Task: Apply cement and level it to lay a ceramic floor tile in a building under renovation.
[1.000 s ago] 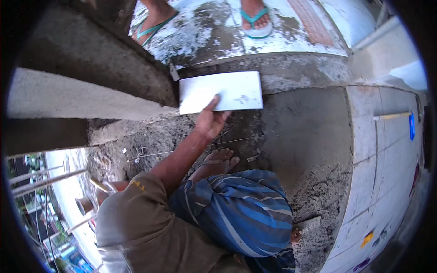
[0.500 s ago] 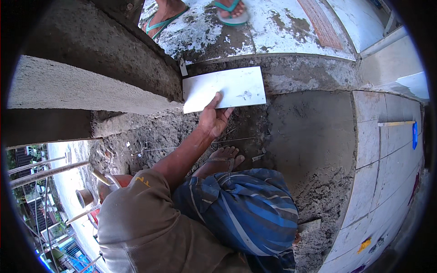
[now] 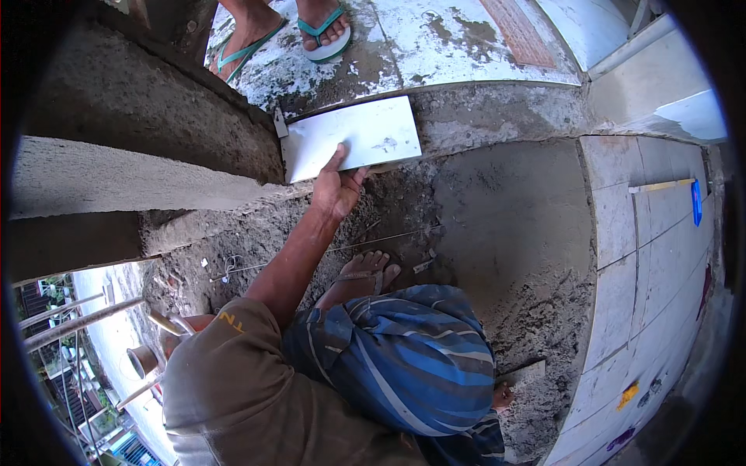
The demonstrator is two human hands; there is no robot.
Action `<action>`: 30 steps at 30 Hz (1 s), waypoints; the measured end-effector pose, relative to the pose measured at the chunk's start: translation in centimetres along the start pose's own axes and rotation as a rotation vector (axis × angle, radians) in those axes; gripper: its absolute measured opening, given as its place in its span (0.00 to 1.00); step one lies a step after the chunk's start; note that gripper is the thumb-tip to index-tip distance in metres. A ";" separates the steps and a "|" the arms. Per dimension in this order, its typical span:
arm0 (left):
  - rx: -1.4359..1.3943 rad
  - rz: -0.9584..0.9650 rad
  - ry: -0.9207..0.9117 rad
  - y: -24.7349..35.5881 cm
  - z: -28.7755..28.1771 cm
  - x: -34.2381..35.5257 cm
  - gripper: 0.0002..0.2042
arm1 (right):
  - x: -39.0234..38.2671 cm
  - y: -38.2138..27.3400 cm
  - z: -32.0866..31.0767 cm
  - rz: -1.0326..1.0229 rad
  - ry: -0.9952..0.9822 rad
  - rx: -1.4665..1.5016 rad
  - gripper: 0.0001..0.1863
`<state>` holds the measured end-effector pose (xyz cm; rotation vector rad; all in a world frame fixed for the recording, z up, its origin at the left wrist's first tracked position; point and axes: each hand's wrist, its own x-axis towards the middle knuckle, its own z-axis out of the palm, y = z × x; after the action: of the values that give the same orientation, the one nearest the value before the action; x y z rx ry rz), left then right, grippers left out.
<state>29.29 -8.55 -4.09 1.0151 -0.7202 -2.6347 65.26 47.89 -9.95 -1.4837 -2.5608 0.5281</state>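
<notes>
My left hand (image 3: 339, 186) grips the near edge of a white rectangular tile (image 3: 365, 133). The thumb presses on its face, and the other fingers curl under the edge. The tile lies along the rough cement ledge, its left end against the foot of a cement post (image 3: 179, 116). Beside that corner stands a thin light chip (image 3: 280, 122). I cannot see my right hand. A bit of skin (image 3: 503, 398) shows past my blue shorts, beside a flat grey piece (image 3: 528, 374); whether it is hand or foot is unclear.
Another person's sandalled feet (image 3: 322, 35) stand on the mortar-stained floor (image 3: 435, 46) beyond. A smooth wet mortar patch (image 3: 513, 210) lies right of my foot (image 3: 361, 272). A string (image 3: 342, 248) crosses the dirt. On the right tiles rests a blue-ended stick (image 3: 664, 186).
My view has shifted, so the scene sits further left and up. The tile is closer to the floor edge beyond it. The other person's right foot has stepped in beside the left one.
</notes>
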 end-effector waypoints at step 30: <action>0.195 -0.120 -0.066 -2.0 3.2 -3.7 0.19 | 0.8 1.4 0.9 -0.017 0.035 0.018 0.24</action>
<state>29.78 -4.23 -0.96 1.0551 -0.9770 -2.7540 65.76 48.98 -11.32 -1.4515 -2.5330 0.5175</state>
